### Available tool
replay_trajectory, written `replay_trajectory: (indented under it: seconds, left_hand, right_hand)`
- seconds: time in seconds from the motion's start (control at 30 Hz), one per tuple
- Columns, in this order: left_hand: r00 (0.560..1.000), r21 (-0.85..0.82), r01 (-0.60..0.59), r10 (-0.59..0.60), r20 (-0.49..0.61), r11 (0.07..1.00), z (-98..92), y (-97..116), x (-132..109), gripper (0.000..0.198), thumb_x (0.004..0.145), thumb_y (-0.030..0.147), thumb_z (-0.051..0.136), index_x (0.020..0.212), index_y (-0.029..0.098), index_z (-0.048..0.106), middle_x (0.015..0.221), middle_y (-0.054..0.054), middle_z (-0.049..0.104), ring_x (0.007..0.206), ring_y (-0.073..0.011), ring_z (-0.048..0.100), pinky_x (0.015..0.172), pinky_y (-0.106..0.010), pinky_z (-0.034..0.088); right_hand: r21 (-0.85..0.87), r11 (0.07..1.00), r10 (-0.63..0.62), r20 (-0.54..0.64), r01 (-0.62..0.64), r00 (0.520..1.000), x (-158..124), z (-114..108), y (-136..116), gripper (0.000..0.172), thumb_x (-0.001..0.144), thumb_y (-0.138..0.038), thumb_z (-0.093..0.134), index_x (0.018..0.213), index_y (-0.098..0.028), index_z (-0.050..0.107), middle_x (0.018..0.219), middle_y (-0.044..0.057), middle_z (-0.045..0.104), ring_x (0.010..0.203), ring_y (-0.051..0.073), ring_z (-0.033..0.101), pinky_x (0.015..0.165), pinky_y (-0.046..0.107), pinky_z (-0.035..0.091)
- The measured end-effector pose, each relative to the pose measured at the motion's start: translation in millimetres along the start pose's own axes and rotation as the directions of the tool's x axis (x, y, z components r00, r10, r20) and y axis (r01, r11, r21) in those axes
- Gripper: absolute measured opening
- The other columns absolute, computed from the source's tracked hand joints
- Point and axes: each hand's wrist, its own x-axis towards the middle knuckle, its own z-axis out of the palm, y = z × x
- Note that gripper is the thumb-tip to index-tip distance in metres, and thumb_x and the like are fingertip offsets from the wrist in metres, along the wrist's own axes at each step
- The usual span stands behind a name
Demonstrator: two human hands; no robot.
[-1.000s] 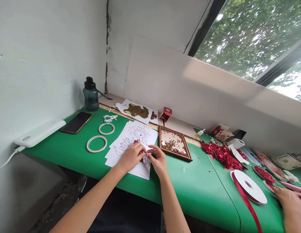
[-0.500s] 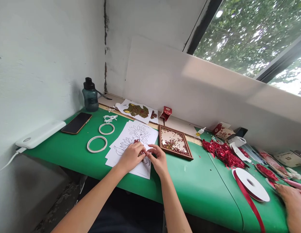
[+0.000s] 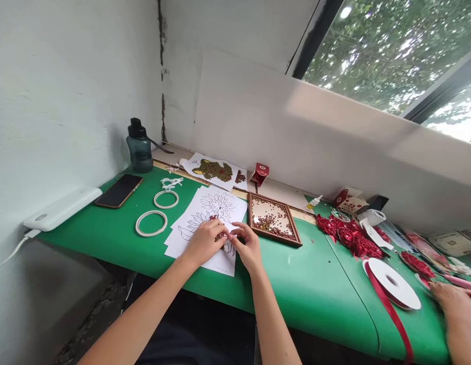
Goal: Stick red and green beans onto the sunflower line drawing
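Note:
Both my hands meet over a sheet of paper (image 3: 182,235) printed with line-drawn flowers, which lies on other sheets. My left hand (image 3: 205,241) rests on the drawing with its fingers curled together. Small dark red beans (image 3: 220,236) show on the paper by its fingertips. Close beside it, my right hand (image 3: 246,248) has thumb and forefinger pinched near the left fingertips. Whatever sits between the fingers is too small to make out. To the right of the paper lies a wooden-framed tray (image 3: 298,238) with loose red and greenish beans inside.
Two white rings (image 3: 151,223), a phone (image 3: 119,191) and a dark bottle (image 3: 140,147) are on the left. Behind the paper lies a bean-covered picture (image 3: 212,171). A ribbon spool (image 3: 395,284), red shredded material (image 3: 349,238) and another person's hand (image 3: 456,309) are at right.
The view has shifted slightly. My hands stay at nearly the same place on the drawing, with only a small movement of the right fingers.

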Motion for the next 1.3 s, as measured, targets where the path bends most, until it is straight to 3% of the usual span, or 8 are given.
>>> replay_trajectory:
  seconds: [0.23, 0.37, 0.47, 0.7, 1.0, 1.3]
  left_hand:
    - [1.000, 0.031, 0.015, -0.015, 0.002, 0.999, 0.6, -2, 0, 0.008, 0.096, 0.016, 0.064, 0.094, 0.023, 0.067, 0.101, 0.001, 0.068, 0.097, -0.0191, 0.064, 0.090, -0.038, 0.046]
    - [0.999, 0.088, 0.051, -0.050, -0.022, 0.995, 2.2, -3, 0, 0.006, 0.096, 0.019, 0.066, 0.098, 0.023, 0.069, 0.102, 0.000, 0.068, 0.100, -0.0206, 0.063, 0.093, -0.039, 0.047]
    - [0.999, 0.145, 0.039, -0.036, -0.028, 0.989, 4.7, -5, 0, 0.017, 0.096, 0.014, 0.062, 0.103, 0.024, 0.074, 0.104, -0.002, 0.067, 0.105, -0.0220, 0.061, 0.095, -0.039, 0.048]
    - [1.000, 0.200, -0.011, 0.007, 0.020, 0.980, 6.1, -6, -2, 0.032, 0.091, 0.006, 0.059, 0.097, 0.028, 0.081, 0.105, -0.003, 0.065, 0.105, -0.0223, 0.058, 0.093, -0.041, 0.047]
    - [0.997, 0.283, -0.068, 0.058, 0.043, 0.957, 8.4, -3, -4, 0.029, 0.092, 0.006, 0.060, 0.084, 0.026, 0.080, 0.098, -0.003, 0.066, 0.099, -0.0217, 0.058, 0.086, -0.041, 0.045]
    - [0.998, 0.238, -0.054, 0.044, 0.047, 0.970, 8.1, -5, -4, 0.030, 0.093, 0.005, 0.058, 0.085, 0.025, 0.080, 0.095, -0.002, 0.065, 0.096, -0.0200, 0.057, 0.087, -0.040, 0.044]
  right_hand:
    - [0.001, 1.000, -0.009, 0.001, 0.009, 1.000, 0, 1, 3, 0.041, 0.086, -0.045, 0.076, 0.119, -0.024, 0.066, 0.086, 0.004, 0.075, 0.083, 0.023, 0.067, 0.083, 0.039, 0.051]
    - [-0.038, 0.999, -0.005, -0.096, 0.001, 0.995, 2, 1, 7, 0.042, 0.086, -0.040, 0.073, 0.123, -0.023, 0.064, 0.087, 0.003, 0.075, 0.085, 0.023, 0.067, 0.088, 0.040, 0.051]
    - [-0.065, 0.997, 0.027, -0.137, -0.036, 0.990, 3, 1, 9, 0.046, 0.085, -0.038, 0.071, 0.127, -0.022, 0.061, 0.086, 0.004, 0.076, 0.085, 0.023, 0.068, 0.084, 0.039, 0.051]
    - [-0.101, 0.992, 0.065, -0.107, -0.076, 0.992, 3, 3, 12, 0.047, 0.084, -0.034, 0.068, 0.129, -0.022, 0.060, 0.088, 0.004, 0.077, 0.085, 0.024, 0.070, 0.086, 0.040, 0.053]
    - [-0.199, 0.980, 0.019, -0.031, -0.025, 0.999, 3, 5, 8, 0.044, 0.082, -0.029, 0.066, 0.126, -0.026, 0.063, 0.090, 0.003, 0.080, 0.093, 0.026, 0.074, 0.089, 0.042, 0.055]
    - [-0.249, 0.968, -0.002, -0.046, -0.009, 0.999, 2, 5, 11, 0.037, 0.082, -0.029, 0.066, 0.119, -0.026, 0.069, 0.091, 0.003, 0.081, 0.096, 0.028, 0.075, 0.089, 0.043, 0.055]
